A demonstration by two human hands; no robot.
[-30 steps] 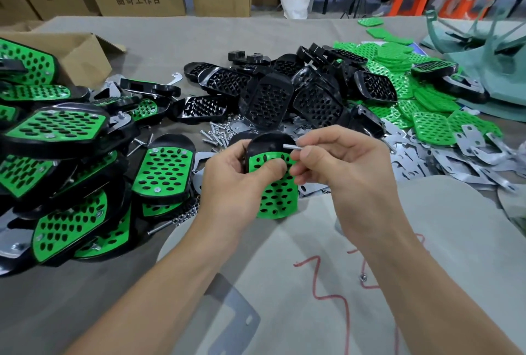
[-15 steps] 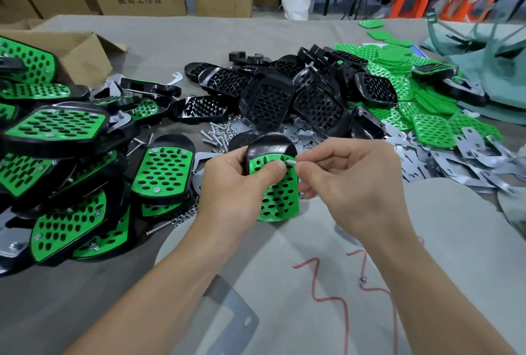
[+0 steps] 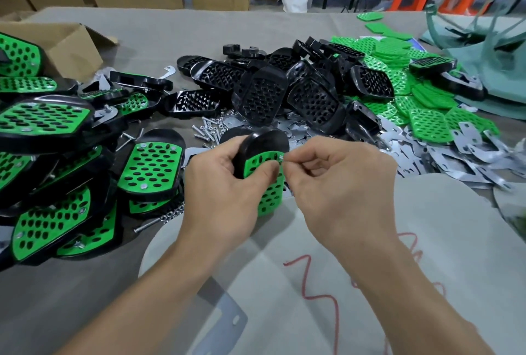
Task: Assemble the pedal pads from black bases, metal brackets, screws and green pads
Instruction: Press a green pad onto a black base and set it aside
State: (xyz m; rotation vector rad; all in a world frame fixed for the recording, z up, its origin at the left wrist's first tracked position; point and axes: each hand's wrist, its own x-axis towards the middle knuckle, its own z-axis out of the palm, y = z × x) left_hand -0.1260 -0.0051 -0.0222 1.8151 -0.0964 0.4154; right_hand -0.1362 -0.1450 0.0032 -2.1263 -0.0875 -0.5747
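Two bare forearms and hands, no sleeves, no gloves.

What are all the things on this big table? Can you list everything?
Finished pedal pads: a pile, green on black, left side.
Black bases: a heap, black, middle of the table.
Green pads: many, green, right of the bases.
Metal brackets: many, silver, right side.
Screws: a small scatter, silver, in front of the bases.
Cardboard box: one, brown, open, back left.
Pedal pad being built: one, green on black, held in the middle.
Left hand: grips that pad.
Right hand: fingertips pinched at the pad's top right edge.
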